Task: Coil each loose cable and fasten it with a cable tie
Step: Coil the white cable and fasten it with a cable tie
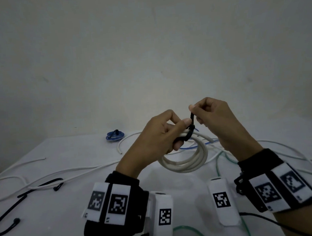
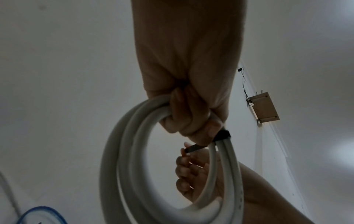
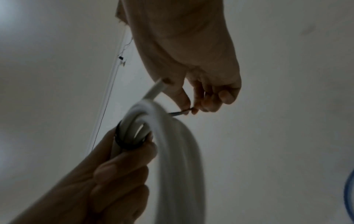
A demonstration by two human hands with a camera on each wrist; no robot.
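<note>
**White coil held above the counter, black tie looped round it**

The left hand is raised over the middle of the counter, its fingers curled tight round the top of a coiled white cable. The coil hangs free below the fist, clear of the counter surface. A black cable tie is wrapped round the gathered strands just beside the left thumb. The right hand sits close to the left, slightly higher, pinching the tie's free tail between thumb and fingertips and holding it upward and taut.

Open air surrounds both hands on every side; the plain wall stands well behind. The counter's far edge runs just behind the hands, and its left edge slants toward the near left corner.

On the counter, a blue coiled cable already carrying a black tie lies near the far edge, left of the hands. Loose white cables trail across the left and right sides, one blue loose cable lies under the hands, and a green cable runs toward the near edge. Several spare black ties lie scattered at the near left, well apart from the hands.

No containers are in view.
</note>
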